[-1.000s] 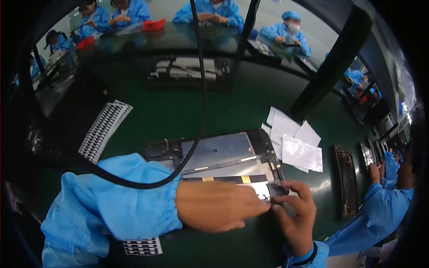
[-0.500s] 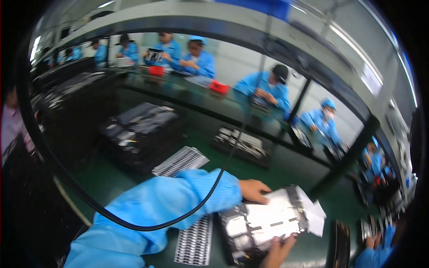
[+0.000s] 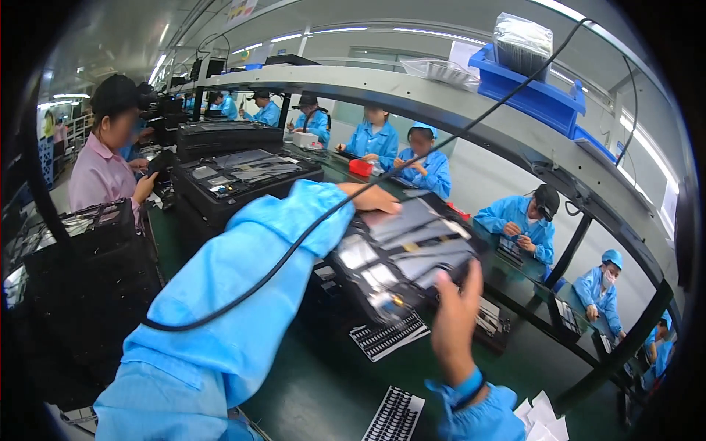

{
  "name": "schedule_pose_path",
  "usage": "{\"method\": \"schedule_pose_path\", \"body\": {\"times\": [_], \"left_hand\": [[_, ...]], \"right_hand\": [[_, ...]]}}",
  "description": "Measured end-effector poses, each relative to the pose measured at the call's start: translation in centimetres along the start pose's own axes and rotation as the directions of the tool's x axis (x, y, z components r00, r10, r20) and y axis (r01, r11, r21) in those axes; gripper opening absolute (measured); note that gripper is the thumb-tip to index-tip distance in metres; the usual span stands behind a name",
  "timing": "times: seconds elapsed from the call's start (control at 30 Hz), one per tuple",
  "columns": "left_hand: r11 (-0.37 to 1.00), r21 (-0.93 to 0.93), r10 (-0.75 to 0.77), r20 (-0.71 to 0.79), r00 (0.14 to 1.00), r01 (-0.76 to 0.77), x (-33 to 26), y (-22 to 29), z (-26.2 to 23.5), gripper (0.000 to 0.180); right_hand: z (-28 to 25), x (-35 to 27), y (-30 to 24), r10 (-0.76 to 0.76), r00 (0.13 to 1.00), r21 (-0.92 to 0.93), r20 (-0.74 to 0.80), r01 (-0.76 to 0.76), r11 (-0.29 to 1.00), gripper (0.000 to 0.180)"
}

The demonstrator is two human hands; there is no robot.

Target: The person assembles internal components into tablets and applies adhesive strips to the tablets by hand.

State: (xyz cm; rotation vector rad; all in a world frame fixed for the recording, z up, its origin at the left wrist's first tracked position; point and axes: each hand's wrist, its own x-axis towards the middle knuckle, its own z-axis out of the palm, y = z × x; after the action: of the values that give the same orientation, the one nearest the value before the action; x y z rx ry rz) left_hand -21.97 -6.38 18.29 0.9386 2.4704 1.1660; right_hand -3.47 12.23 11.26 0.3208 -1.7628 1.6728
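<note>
Co-worker in pink [image 3: 99, 176] is at the far left, hands on a dark object [image 3: 158, 165]; below that person is a left stack [image 3: 95, 323] of black trays; to its right a 2nd stack [image 3: 209, 213] sits toward the back of the green table [image 3: 294, 393], flat parts [image 3: 254, 167] showing on its top. Next comes the left hand [image 3: 373, 198], fingers over the upper-left edge of the held tray [image 3: 353, 288], gripping it as far as can be judged; that tray hangs tilted above the table at mid-view, to the right of the 2nd stack, with grey panels [image 3: 404, 220] and smaller pieces [image 3: 379, 275] lying in it. Past its near corner an upper label sheet [image 3: 390, 336] lies on the table, and closer to the person a lower label sheet [image 3: 393, 415]; the right hand [image 3: 454, 331] is at the tray's near right edge, thumb and fingers pointing upward (blur hides the contact, so whether it grips I cannot tell). Beyond that hand lies a tray of pale parts [image 3: 494, 342]; at lower right, some white papers [image 3: 543, 419].

For a 2-handed carry, a level tray matters most, since the panels look loose and could slide toward the low side; the right hand would do best with its fingers under the rim and its thumb off the pieces; a slow, even path, clear of the 2nd stack, would suit.
</note>
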Motion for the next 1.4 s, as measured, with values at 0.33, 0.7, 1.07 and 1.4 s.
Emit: {"method": "schedule_pose_path", "body": {"times": [0.33, 0.7, 1.07, 1.4], "left_hand": [[0.989, -0.056, -0.133, 0.065, 0.989, 0.137, -3.9, -8.3, -3.2, 0.028], [0.918, 0.272, -0.293, -0.022, 0.956, 0.288, -1.2, -7.6, -0.2, 0.052], [0.663, 0.745, 0.691, -0.574, 0.44, -0.069, -12.7, -1.4, 9.0, 0.014], [0.733, 0.563, 0.554, -0.17, 0.815, -0.381, -0.4, -0.1, 23.3, 0.019]], "right_hand": [[9.7, 0.7, 6.2, 0.15, 0.988, -0.163, 0.041, -0.141, 0.976, 0.076], [9.9, 2.9, 10.2, 0.31, 0.94, 0.188, -0.144, -0.281, 0.941, 0.084], [-14.3, 3.3, 10.1, 0.441, 0.885, -0.296, -0.146, -0.465, 0.835, 0.028], [-19.7, 1.1, 16.2, -0.007, 0.993, -0.849, 0.119, 0.105, 0.518, 0.047]]}}
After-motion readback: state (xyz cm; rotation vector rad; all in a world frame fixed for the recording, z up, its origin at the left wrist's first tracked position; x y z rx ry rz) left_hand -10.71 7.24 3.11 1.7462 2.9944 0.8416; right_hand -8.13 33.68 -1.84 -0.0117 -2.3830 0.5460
